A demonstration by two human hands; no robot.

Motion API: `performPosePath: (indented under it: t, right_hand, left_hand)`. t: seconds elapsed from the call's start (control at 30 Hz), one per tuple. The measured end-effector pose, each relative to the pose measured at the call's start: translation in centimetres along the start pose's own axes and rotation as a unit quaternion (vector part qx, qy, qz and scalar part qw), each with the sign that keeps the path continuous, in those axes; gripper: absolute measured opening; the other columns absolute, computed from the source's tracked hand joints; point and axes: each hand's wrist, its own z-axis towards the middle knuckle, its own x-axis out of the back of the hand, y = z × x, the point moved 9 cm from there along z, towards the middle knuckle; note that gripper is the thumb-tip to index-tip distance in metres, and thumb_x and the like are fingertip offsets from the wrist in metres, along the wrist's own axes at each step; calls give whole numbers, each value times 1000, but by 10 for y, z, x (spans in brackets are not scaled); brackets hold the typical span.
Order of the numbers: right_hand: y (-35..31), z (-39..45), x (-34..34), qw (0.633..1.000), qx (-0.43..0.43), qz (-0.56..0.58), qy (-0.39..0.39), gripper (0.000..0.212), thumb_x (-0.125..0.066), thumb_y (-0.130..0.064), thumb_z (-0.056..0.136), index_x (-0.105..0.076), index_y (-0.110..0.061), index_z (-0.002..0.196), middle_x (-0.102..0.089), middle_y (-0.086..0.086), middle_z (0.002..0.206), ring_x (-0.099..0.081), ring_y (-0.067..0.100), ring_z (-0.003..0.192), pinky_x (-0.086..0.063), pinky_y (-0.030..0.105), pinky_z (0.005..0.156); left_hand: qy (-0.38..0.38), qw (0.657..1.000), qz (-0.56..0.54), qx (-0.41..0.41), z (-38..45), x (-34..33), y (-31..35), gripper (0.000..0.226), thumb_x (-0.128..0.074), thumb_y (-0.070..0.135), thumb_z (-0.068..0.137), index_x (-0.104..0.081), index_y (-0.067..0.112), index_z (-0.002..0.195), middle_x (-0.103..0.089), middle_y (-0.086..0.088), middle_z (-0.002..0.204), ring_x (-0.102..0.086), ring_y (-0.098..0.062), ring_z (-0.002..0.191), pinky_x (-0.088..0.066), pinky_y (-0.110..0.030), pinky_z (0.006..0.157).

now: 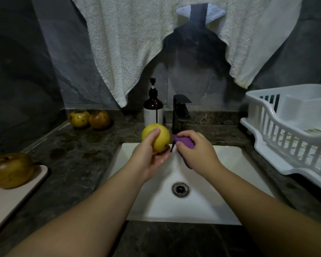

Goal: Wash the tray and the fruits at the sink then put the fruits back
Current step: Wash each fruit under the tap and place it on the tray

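My left hand (149, 154) grips a yellow fruit (158, 136) over the back of the white sink (220, 191), just under the black faucet (181, 112). My right hand (195, 149) holds a purple sponge (184, 141) right beside the fruit. Two brownish fruits (89, 118) lie on the dark counter at the back left. Another brownish fruit (10, 169) sits on the pale tray (13, 199) at the left edge.
A brown soap pump bottle (153, 108) stands left of the faucet. A white dish rack (293, 132) fills the counter on the right. White towels (137, 43) hang above. The sink drain (180, 189) is open below my hands.
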Motion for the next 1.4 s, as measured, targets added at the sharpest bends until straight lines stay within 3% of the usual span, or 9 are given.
performPosePath:
  t: [0.07,0.17,0.3,0.43,0.6,0.73,0.9,1.23,1.4]
  right_hand:
    - [11,4,11,998,-41,53,2,18,-69,-33,92,-64,-49,100,-62,-13,109,-59,4,95,-41,15,67]
    - [13,5,23,992,-53,111,-8,20,-71,-29,92,-69,-46,102,-67,-12,107,-65,11,95,-46,19,67]
    - [-4,7,21,995,-4,99,-32,32,-72,-20,90,-69,-49,102,-65,-12,116,-61,5,104,-48,19,81]
    - [-23,-3,12,994,82,15,-73,38,-70,-20,83,-66,-57,94,-62,-21,111,-59,-1,103,-48,14,83]
    - [-11,1,16,998,27,21,-56,34,-68,-19,86,-67,-53,89,-65,-17,106,-60,1,95,-46,20,75]
    - [-24,-5,12,994,71,-5,-77,29,-63,-30,74,-65,-56,89,-65,-20,106,-60,0,97,-49,14,76]
    - [-20,-3,5,995,36,-4,-95,28,-63,-32,76,-64,-56,90,-65,-17,108,-60,3,96,-51,26,77]
    - [-10,-4,0,993,10,11,-120,26,-60,-35,73,-65,-54,90,-62,-20,106,-59,3,94,-49,23,72]
    - [11,2,14,995,-65,55,-52,21,-62,-24,94,-65,-41,107,-63,-8,108,-61,12,93,-47,23,68]
  left_hand:
    - [19,979,187,-74,2,8,11,63,-90,28,78,-55,26,130,-65,-7,123,-70,-24,103,-64,-38,75]
    - [-12,893,415,-173,0,-2,16,91,-99,21,58,-47,39,130,-57,4,126,-61,-18,110,-59,-41,91]
    - [-82,809,534,-232,-5,-25,7,98,-100,27,52,-41,46,129,-53,6,130,-58,-11,111,-54,-32,87]
    - [-70,840,483,-238,-7,-21,11,98,-92,33,45,-47,37,131,-61,7,125,-63,-13,111,-58,-42,95]
    - [-57,839,485,-240,-8,-21,14,104,-90,45,36,-47,42,130,-59,8,126,-63,-11,109,-58,-33,89]
    - [-51,847,472,-238,-7,-19,16,107,-91,45,35,-48,38,133,-61,8,126,-63,-13,113,-58,-41,96]
    - [-42,832,499,-238,-8,-17,16,106,-91,38,41,-49,33,138,-59,4,129,-62,-15,113,-57,-43,97]
    - [-44,816,527,-234,-2,-14,15,98,-101,20,56,-47,35,136,-57,4,130,-60,-14,112,-56,-38,95]
    - [-48,815,525,-240,-1,-21,11,93,-101,20,57,-45,41,129,-55,2,130,-60,-16,112,-56,-38,95]
